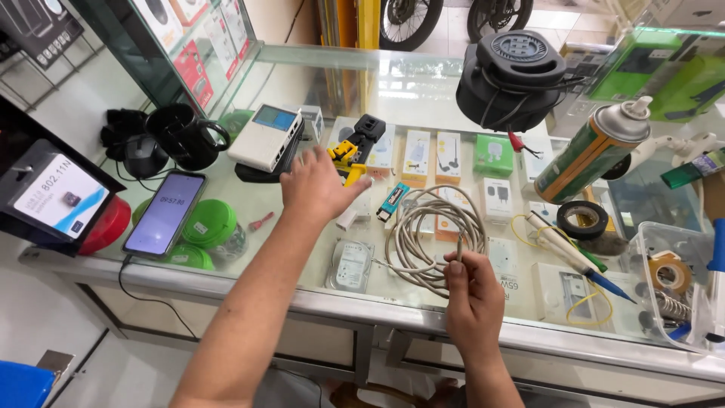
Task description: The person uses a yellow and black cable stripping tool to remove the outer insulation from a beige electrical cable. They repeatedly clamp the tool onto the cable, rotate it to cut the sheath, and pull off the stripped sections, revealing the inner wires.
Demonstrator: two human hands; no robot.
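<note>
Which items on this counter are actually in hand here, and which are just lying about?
In hand:
- left hand reaching onto the yellow-black crimping tool
- right hand pinching the end of the coiled grey cable

Lying about:
- phone
- spray can
- black tape roll
- hard drive
- green lids
- black mug

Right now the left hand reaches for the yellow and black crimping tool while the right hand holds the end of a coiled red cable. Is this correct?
Not quite: the head view shows a grey coiled cable, not red. The left hand does reach for the yellow and black crimping tool, and the right hand holds the cable's end.
</note>
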